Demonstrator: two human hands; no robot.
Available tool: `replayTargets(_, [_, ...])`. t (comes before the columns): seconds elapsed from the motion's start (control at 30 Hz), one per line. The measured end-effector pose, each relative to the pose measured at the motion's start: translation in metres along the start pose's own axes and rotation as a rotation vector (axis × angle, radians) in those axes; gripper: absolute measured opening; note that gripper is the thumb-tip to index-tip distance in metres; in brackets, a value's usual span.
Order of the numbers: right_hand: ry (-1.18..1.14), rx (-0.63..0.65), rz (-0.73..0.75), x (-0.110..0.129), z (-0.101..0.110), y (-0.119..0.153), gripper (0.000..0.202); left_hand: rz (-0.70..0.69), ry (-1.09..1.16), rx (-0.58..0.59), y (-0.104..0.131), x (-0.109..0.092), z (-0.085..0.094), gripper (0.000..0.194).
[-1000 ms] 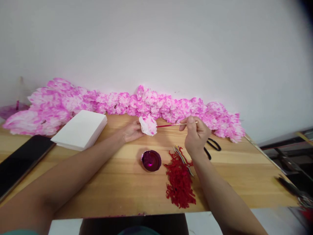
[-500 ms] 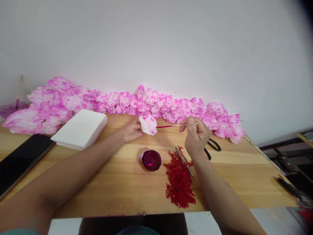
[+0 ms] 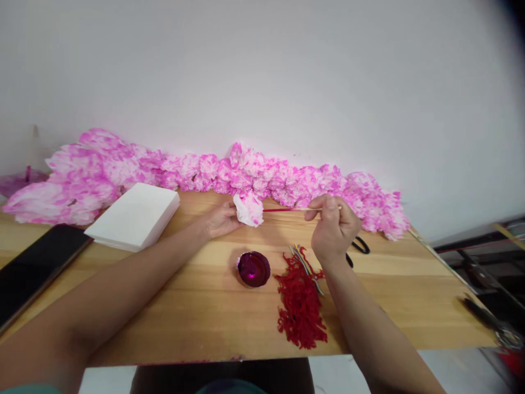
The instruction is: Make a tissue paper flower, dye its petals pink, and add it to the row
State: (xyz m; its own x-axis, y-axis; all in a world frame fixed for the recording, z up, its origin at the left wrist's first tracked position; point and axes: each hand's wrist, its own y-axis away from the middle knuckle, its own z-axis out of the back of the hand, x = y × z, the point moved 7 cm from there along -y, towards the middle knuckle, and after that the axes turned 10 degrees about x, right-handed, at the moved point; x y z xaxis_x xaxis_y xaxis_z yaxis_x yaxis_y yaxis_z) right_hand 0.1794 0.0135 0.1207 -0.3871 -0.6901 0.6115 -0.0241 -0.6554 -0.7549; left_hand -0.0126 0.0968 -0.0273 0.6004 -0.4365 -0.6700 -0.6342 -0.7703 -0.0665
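My left hand (image 3: 224, 220) is closed on the edge of a white paper flower (image 3: 249, 209) with a few pink marks, held up above the table. My right hand (image 3: 334, 227) pinches a thin stick (image 3: 283, 209), stained red towards its tip, which points left at the flower's right edge. Whether the tip touches the paper I cannot tell. Below the flower stands a small cup (image 3: 254, 269) of dark magenta liquid. To its right lies a bundle of red yarn-like strands (image 3: 302, 306) with several thin grey and yellow stems at its top.
Pink-and-white paper flowers (image 3: 279, 175) are heaped along the wall. A stack of white paper (image 3: 135, 216) and a black phone (image 3: 39, 268) lie at left. Black scissor-like handles (image 3: 361, 245) show behind my right hand; a dark tool (image 3: 479, 312) lies near the right edge of the wooden table (image 3: 197, 317).
My right hand has moved slightly right with the stick, drawing its tip back a little from the flower. My left hand and the flower stay in place.
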Motion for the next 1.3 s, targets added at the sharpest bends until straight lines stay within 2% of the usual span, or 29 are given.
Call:
replayTargets(0.13, [0.049, 0.098, -0.036, -0.003, -0.007, 0.0, 0.035, -0.001, -0.016, 0.008, 0.0, -0.001, 0.001, 0.032])
replayTargets(0.3, [0.033, 0.037, -0.017, -0.001, -0.003, 0.001, 0.036, 0.008, -0.012, 0.008, 0.0, 0.001, 0.002, 0.032])
replayTargets(0.43, [0.047, 0.121, -0.038, -0.002, -0.009, 0.0, 0.034, -0.003, -0.006, 0.002, -0.001, 0.001, 0.003, 0.033])
replayTargets(0.57, [0.063, 0.037, -0.042, -0.001, -0.003, 0.001, 0.037, 0.002, -0.014, 0.008, -0.001, 0.001, 0.002, 0.034])
replayTargets(0.73, [0.048, 0.115, -0.062, -0.004, -0.008, 0.0, 0.035, -0.01, -0.009, 0.006, 0.0, -0.001, 0.001, 0.035])
replayTargets(0.83, [-0.004, 0.013, -0.031, 0.002, 0.001, 0.0, 0.035, 0.004, -0.02, 0.016, -0.001, 0.0, 0.001, 0.032])
replayTargets(0.9, [-0.054, -0.004, 0.004, 0.011, 0.003, -0.001, 0.037, 0.009, -0.025, 0.015, -0.001, -0.001, 0.001, 0.031])
replayTargets(0.97, [-0.078, 0.096, 0.048, 0.023, -0.002, -0.002, 0.038, 0.001, -0.025, 0.004, -0.001, -0.002, 0.001, 0.032])
replayTargets(1.17, [0.087, 0.604, 0.219, 0.052, -0.038, 0.014, 0.041, 0.007, -0.051, 0.008, -0.001, -0.005, -0.004, 0.029])
replayTargets(1.3, [0.183, 0.747, 0.27, 0.053, -0.049, 0.036, 0.039, 0.013, -0.059, -0.027, -0.001, -0.005, -0.002, 0.024])
